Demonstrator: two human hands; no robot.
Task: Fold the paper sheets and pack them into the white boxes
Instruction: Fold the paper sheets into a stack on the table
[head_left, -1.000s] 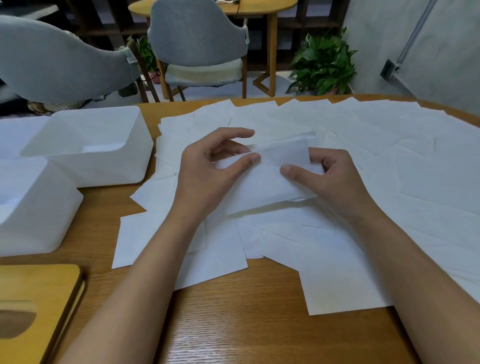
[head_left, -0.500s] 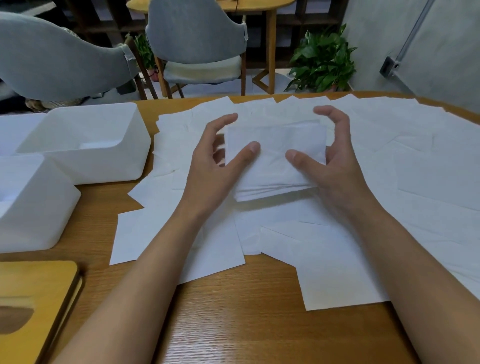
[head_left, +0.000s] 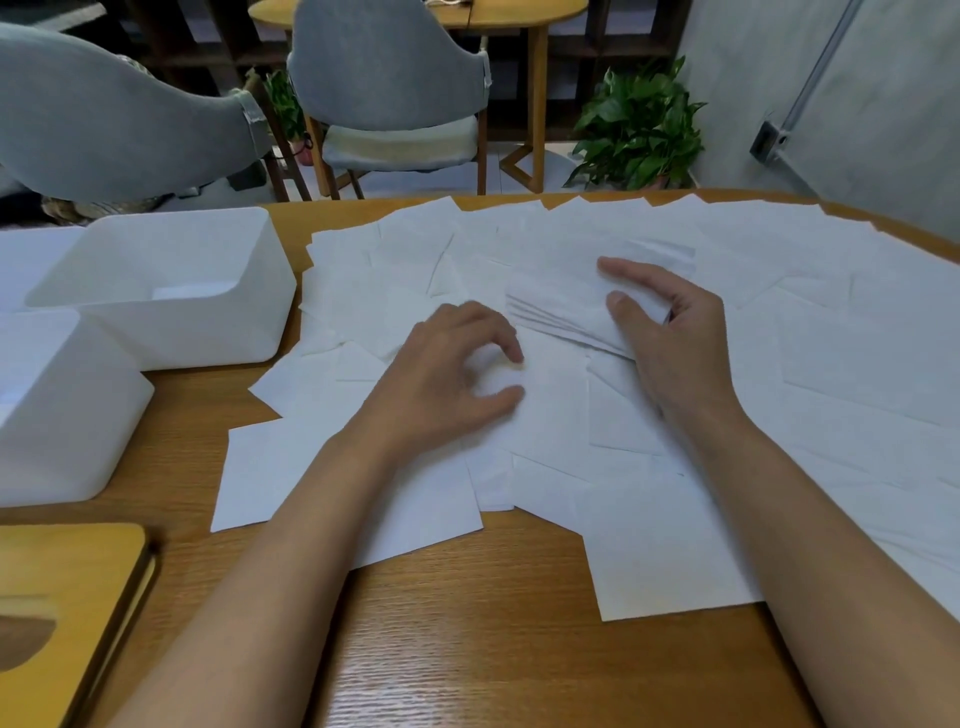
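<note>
Blocked at left by the far white box (head_left: 208, 332) and the near white box (head_left: 62, 415), close together, with a wooden tray (head_left: 72, 582) nearer still. Bare along the near strip of table (head_left: 493, 649); flat elsewhere, under loose paper sheets (head_left: 857, 374).

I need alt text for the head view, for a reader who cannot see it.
A person's right hand grips a folded stack of paper over loose white sheets on a wooden table. The left hand is beside it, fingers loosely curled. At the left stand a far white box and a near white box.
</note>
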